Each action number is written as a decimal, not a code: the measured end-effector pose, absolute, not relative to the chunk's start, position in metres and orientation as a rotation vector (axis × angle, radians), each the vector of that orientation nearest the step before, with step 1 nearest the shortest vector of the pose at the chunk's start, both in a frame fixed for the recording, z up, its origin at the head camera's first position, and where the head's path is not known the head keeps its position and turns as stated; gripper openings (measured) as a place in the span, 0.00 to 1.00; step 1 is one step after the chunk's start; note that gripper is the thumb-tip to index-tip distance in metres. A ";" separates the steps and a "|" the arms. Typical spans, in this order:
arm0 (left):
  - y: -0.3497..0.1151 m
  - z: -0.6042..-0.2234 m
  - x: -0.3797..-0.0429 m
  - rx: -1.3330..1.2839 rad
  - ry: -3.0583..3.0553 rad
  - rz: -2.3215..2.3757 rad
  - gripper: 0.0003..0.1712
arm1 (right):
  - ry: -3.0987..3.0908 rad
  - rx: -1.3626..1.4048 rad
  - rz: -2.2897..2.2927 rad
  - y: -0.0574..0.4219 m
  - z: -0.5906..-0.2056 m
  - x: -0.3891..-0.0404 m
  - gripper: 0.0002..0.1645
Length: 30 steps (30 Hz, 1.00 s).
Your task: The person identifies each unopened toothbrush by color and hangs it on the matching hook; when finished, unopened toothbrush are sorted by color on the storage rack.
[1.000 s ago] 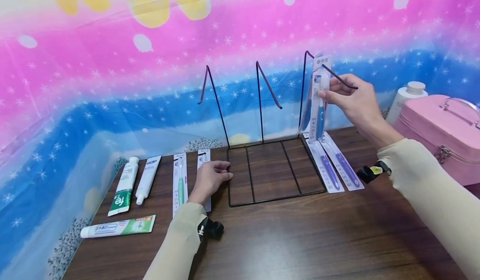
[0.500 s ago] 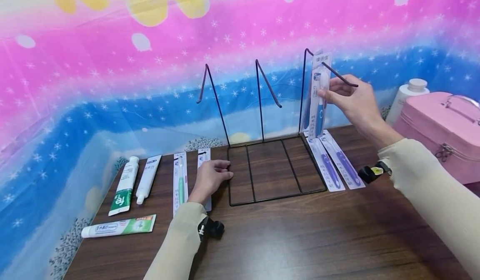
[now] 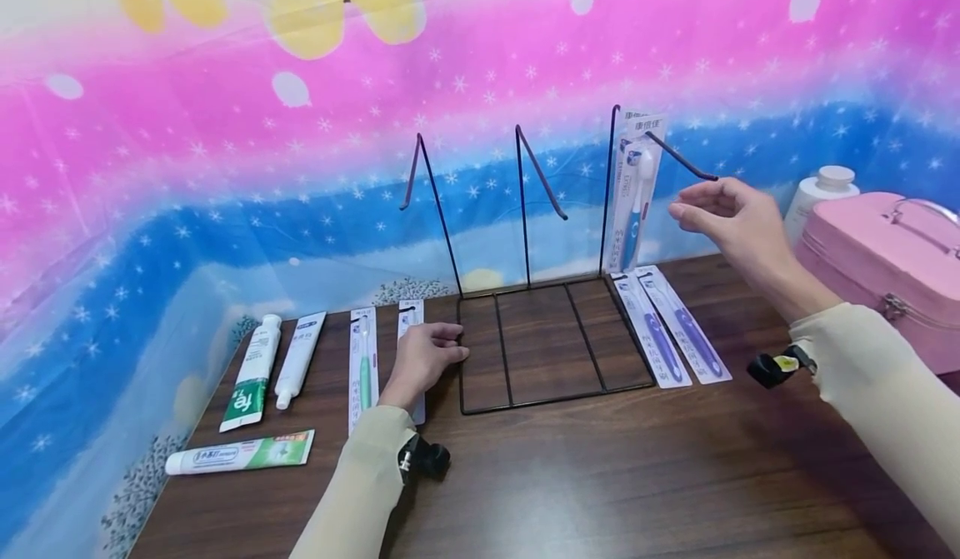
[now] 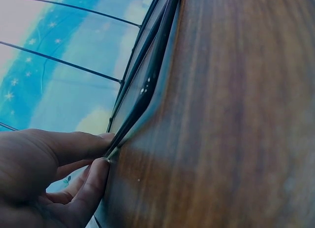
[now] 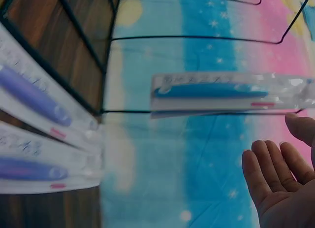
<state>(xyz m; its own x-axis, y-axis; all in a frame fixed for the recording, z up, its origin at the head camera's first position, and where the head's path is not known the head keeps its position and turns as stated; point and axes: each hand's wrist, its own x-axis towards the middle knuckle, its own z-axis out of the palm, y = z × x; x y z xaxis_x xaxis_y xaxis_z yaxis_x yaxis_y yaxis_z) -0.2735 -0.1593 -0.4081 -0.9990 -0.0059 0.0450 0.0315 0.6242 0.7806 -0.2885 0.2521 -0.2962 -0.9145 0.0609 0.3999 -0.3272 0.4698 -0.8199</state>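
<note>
A black wire rack (image 3: 555, 401) with upright hooks stands on the table. My left hand (image 3: 427, 359) pinches its left base wire between thumb and fingers; the left wrist view shows this hand (image 4: 64, 174) at the wire's corner. From the rack's right hook hangs a packaged blue toothbrush (image 3: 636, 209), with another pack partly hidden behind it. My right hand (image 3: 742, 222) is just right of these packs, fingers relaxed and holding nothing. In the right wrist view, a gap separates the hand (image 5: 285, 179) from the blue toothbrush pack (image 5: 211, 91).
Two purple toothbrush packs (image 3: 652, 334) lie by the rack's right side. Left of it lie a green toothbrush pack (image 3: 363, 367), another pack (image 3: 410, 313) partly under my left hand, and three toothpaste tubes (image 3: 251, 376). A pink case (image 3: 885, 267) and white bottle (image 3: 821, 197) stand at right.
My right hand has let go of the blue toothbrush pack and drawn back to the right. The pack now hangs from the hook. My left hand keeps its place on the rack.
</note>
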 end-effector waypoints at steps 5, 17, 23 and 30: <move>-0.159 -0.408 -0.274 -0.024 -2.793 -1.350 0.20 | -2.454 0.147 1.348 0.268 -0.315 -0.298 0.33; -0.160 -0.410 -0.275 -0.004 -2.786 -1.359 0.20 | -2.669 0.044 1.330 0.289 -0.372 -0.320 0.39; -0.160 -0.409 -0.274 -0.005 -2.796 -1.346 0.20 | -2.768 -0.009 1.358 0.289 -0.388 -0.326 0.40; -0.159 -0.409 -0.273 -0.017 -2.786 -1.357 0.20 | -2.850 -0.025 1.270 0.288 -0.398 -0.330 0.34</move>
<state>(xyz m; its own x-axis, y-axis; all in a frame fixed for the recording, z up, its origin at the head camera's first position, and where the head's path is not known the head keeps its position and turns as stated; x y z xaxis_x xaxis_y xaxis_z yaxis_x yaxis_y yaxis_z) -0.2731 -0.1593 -0.4093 -0.9990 -0.0088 0.0436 0.0290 0.6166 0.7868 -0.3299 0.2879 -0.3978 -0.9996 0.0233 0.0131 0.0059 0.6688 -0.7434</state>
